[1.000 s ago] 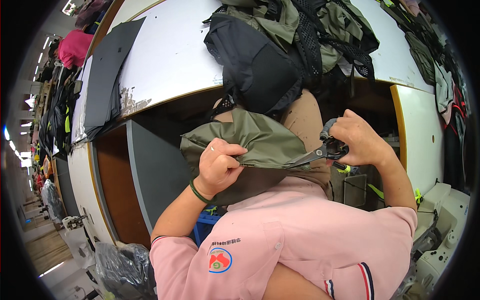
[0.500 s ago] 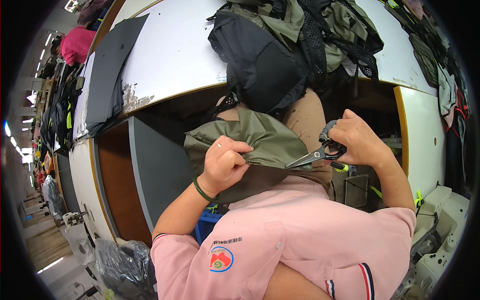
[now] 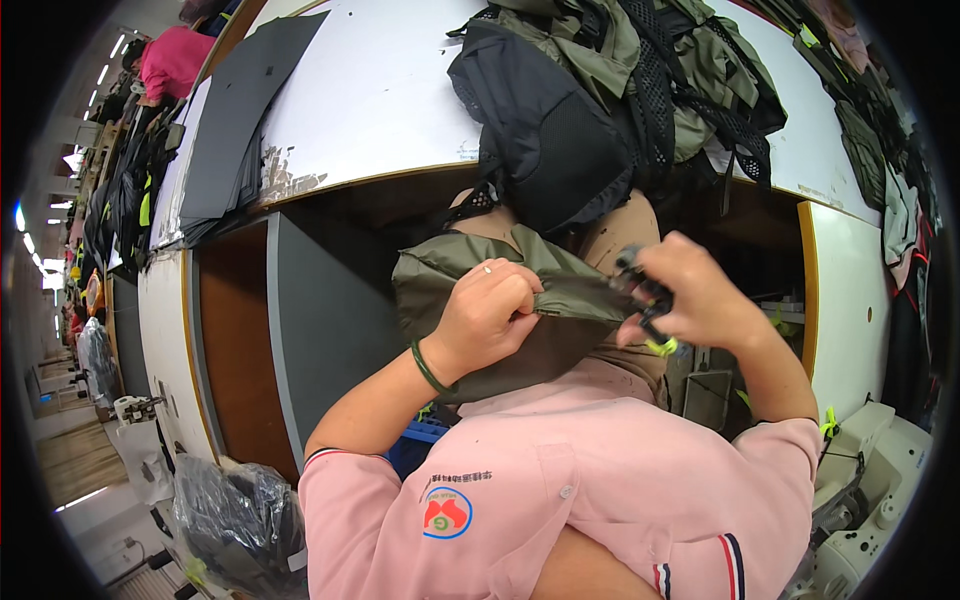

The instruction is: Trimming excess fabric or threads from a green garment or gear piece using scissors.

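An olive-green fabric piece (image 3: 555, 350) lies bunched over my lap. My left hand (image 3: 487, 315), with a ring and a green bangle on its wrist, is closed and pinches the fabric's edge. Dark-handled scissors (image 3: 652, 293) are in my right hand (image 3: 695, 295), held at the right end of that edge. Motion blurs the scissors and fingers, so I cannot tell whether the blades are apart or touching the cloth. Beyond the fabric, a black and olive bag (image 3: 545, 125) with mesh straps hangs over the table edge.
The white table (image 3: 380, 85) has a worn front edge and bears dark grey sheets (image 3: 235, 120) at left. A grey panel (image 3: 325, 310) stands under it, with a white side panel (image 3: 850, 300) at right. A sewing machine (image 3: 875, 480) sits at lower right. Someone in pink (image 3: 175, 62) is far left.
Before, the open scissor blades lay on the fabric's right end; now the scissors are turned and blurred in my right hand. My left hand and the cloth sit slightly further right in view.
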The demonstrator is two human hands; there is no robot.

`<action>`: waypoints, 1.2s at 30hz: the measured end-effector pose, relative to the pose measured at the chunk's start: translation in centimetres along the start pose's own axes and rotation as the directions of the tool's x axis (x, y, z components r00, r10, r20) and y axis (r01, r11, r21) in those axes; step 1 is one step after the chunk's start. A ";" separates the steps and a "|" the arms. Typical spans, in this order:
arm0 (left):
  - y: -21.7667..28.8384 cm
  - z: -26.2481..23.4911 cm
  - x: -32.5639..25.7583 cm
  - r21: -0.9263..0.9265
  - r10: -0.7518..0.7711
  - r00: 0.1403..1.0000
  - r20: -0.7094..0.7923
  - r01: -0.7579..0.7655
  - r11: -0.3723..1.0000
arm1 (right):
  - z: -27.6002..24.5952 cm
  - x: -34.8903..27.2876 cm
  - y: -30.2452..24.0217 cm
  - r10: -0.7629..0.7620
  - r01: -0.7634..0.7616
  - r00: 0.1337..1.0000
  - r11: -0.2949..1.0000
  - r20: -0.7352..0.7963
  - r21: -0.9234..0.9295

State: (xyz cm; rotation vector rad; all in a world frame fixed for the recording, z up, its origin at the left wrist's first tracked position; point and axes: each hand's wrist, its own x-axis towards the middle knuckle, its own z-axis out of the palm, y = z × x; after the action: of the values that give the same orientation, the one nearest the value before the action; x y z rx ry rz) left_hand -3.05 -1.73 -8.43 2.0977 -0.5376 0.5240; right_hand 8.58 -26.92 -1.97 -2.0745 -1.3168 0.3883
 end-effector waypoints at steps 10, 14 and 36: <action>-1.2 -6.5 -0.3 0.209 -0.334 0.865 0.373 0.273 0.939 | 2.3 0.0 1.0 -0.064 0.060 0.995 0.997 0.080 0.057; -0.7 -8.2 -0.9 0.148 -0.372 0.825 0.425 0.343 0.928 | 2.3 -0.5 1.5 -0.075 0.073 0.994 0.997 0.076 0.025; 0.1 -6.9 -2.2 0.133 -0.205 0.853 0.481 0.160 0.978 | 2.8 -2.3 2.6 -0.051 0.050 0.998 0.997 0.030 0.051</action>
State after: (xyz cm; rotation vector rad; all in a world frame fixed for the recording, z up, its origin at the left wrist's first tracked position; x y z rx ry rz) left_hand -6.02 4.40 -5.98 2.3454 -0.5978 -0.1148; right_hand 7.81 -28.72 -6.01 -1.9969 -1.3615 0.4293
